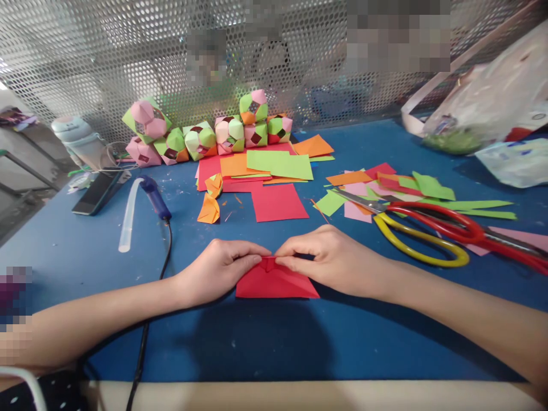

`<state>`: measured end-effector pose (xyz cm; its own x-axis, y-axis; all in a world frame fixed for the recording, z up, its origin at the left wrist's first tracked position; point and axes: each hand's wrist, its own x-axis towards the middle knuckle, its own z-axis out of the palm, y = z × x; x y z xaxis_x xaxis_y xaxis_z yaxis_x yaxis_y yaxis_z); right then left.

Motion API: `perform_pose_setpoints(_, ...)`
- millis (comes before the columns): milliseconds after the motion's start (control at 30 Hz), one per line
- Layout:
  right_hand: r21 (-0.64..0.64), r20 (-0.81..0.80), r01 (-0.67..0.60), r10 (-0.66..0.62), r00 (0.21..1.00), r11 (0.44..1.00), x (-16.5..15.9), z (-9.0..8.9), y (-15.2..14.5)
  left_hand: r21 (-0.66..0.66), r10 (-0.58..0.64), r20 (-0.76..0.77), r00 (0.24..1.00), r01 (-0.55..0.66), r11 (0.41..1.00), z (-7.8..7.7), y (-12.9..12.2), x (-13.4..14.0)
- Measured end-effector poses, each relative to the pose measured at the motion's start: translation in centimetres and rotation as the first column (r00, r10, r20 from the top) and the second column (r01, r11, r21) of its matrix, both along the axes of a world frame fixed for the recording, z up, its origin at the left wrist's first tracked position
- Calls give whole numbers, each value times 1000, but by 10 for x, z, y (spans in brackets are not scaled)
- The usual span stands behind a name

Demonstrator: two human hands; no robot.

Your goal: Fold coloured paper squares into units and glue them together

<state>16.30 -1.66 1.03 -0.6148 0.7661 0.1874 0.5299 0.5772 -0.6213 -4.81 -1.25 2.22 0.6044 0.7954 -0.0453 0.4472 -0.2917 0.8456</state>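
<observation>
A red sheet of paper (276, 285), partly folded, lies near the front of the blue table. Its far edge is pinched by my left hand (216, 268) and my right hand (334, 257), thumbs on the near face and fingertips almost meeting at the middle. A small crease shows between the thumbs. Just beyond lies a flat red square of paper (280, 202). Two small folded orange paper pieces (209, 208) sit to its left.
Folded paper balls (200, 140) line the mesh partition (308, 85). Coloured sheets (280, 165) are stacked before them. Red-handled scissors (462, 222) and yellow-handled scissors (422, 240) lie right among paper scraps. A glue gun (154, 197) with its cord, a phone (96, 194) and a bottle (83, 142) stand left.
</observation>
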Motion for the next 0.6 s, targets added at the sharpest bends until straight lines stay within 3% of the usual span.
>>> perform_pose_setpoints(200, -18, 12, -14, 14, 1000, 1000, -2, 2, -1, 38, 3, -42, 999, -2, 999, 0, -1, 0)
perform_pose_setpoints(400, -3, -10, -38, 38, 999, 999, -1, 4, -2, -9, 32, -56, 998, -33, 999, -1, -1, 1)
perform_pose_setpoints(600, 20, -19, -64, 64, 998, 998, 1, 3, -2, 45, -38, -45, 998, 40, 998, -1, -1, 0)
